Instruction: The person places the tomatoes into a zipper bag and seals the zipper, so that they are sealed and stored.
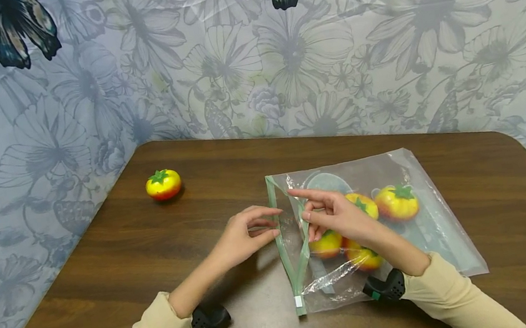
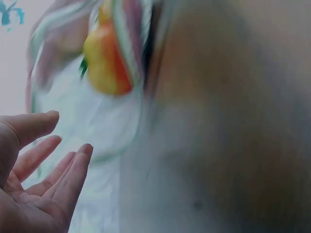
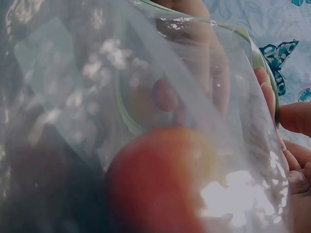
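Observation:
A clear zip bag [image 1: 437, 251] with a green zip edge lies on the table, its mouth facing left and partly parted. Inside it are several yellow-and-red toy tomatoes [image 1: 397, 203] with green leafy tops. My right hand [image 1: 333, 216] pinches the bag's upper green edge between thumb and fingers, its index finger stretched out; the right wrist view shows the thumb [image 3: 295, 117] against that edge. Just left of the mouth is my left hand [image 1: 247, 234], fingers loosely spread. The left wrist view shows nothing between the left fingers [image 2: 73, 177].
Another toy tomato [image 1: 163, 184] sits at the back left of the brown wooden table [image 1: 213, 165]. A white slider [image 1: 298, 301] is at the zip's near end. Behind the table hangs a flower-patterned cloth [image 1: 294, 64] with butterflies.

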Demonstrator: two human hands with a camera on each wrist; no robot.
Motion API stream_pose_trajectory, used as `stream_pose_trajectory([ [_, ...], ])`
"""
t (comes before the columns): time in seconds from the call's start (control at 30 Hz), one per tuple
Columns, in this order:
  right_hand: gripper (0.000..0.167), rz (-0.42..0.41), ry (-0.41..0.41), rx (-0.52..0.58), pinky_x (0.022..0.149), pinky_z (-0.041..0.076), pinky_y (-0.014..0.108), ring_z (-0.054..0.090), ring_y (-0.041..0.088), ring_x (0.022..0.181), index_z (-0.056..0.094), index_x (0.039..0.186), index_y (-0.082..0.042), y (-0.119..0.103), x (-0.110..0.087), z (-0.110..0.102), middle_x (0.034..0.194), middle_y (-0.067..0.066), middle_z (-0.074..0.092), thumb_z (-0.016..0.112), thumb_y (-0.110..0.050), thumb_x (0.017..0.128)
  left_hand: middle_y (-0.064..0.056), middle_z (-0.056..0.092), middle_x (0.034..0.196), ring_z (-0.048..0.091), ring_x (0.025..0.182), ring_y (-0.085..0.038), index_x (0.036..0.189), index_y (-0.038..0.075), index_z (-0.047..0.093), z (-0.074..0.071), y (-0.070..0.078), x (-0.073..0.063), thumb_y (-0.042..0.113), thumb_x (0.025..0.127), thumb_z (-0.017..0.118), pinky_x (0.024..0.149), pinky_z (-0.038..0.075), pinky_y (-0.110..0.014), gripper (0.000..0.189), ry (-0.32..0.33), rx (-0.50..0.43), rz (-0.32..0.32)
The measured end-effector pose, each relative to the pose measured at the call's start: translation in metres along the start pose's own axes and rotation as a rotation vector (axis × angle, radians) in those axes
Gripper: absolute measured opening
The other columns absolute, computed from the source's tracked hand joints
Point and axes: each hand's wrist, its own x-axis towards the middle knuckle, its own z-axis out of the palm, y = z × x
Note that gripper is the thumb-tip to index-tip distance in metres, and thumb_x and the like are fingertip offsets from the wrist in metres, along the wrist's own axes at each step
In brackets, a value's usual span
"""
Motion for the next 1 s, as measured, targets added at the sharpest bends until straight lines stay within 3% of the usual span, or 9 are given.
stream_pose_trajectory([
  [0.23,0.047,0.006,0.007,0.008,0.055,0.054,0.034,0.063,0.026,0.06,0.039,0.141,-0.001,-0.001,0.0,0.001,0.081,0.02,0.057,0.052,-0.003,0.095,-0.019,0.06,0.115,0.061,0.101,-0.024,0.117,-0.002,0.061,-0.057,-0.005,0.001,0.005,0.087,0.067,0.083,0.05,-0.032,0.032,0.199,0.038,-0.047],
  [0.4,0.048,0.012,0.007,-0.002,0.056,0.054,0.034,0.063,0.026,0.06,0.04,0.141,-0.002,0.0,0.0,0.002,0.081,0.02,0.058,0.053,-0.003,0.095,-0.015,0.063,0.113,0.061,0.099,-0.019,0.116,-0.003,0.062,-0.093,-0.016,-0.001,0.008,0.088,0.066,0.083,0.048,-0.024,0.031,0.334,0.093,-0.068],
  [0.53,0.048,0.018,0.008,0.003,0.056,0.054,0.034,0.063,0.025,0.06,0.039,0.141,-0.001,0.0,0.0,0.002,0.081,0.019,0.057,0.053,-0.004,0.095,-0.019,0.061,0.113,0.06,0.099,-0.02,0.116,-0.004,0.061,-0.113,-0.023,-0.004,0.009,0.089,0.066,0.082,0.047,-0.02,0.031,0.411,0.115,-0.087],
  [0.67,0.048,0.017,0.006,0.013,0.056,0.054,0.034,0.064,0.025,0.06,0.039,0.141,0.0,0.0,0.0,0.003,0.082,0.019,0.057,0.053,-0.004,0.095,-0.017,0.059,0.114,0.055,0.106,-0.026,0.115,-0.002,0.063,-0.131,-0.027,-0.006,0.011,0.088,0.067,0.088,0.047,-0.033,0.03,0.502,0.213,-0.087],
  [0.8,0.048,0.011,0.007,0.015,0.056,0.054,0.035,0.063,0.025,0.06,0.039,0.141,0.0,0.001,0.0,0.003,0.082,0.019,0.057,0.053,-0.004,0.095,-0.015,0.05,0.125,0.044,0.117,-0.032,0.117,0.001,0.063,-0.151,-0.032,-0.008,0.013,0.086,0.069,0.096,0.039,-0.046,0.034,0.597,0.326,-0.115],
  [1.0,0.048,0.01,0.006,0.015,0.057,0.054,0.035,0.063,0.025,0.06,0.039,0.141,0.0,0.002,0.0,0.003,0.082,0.019,0.058,0.053,-0.004,0.095,-0.019,0.037,0.135,0.032,0.126,-0.036,0.132,0.001,0.05,-0.17,-0.044,-0.01,0.017,0.086,0.07,0.103,0.029,-0.049,0.052,0.624,0.289,-0.198],
])
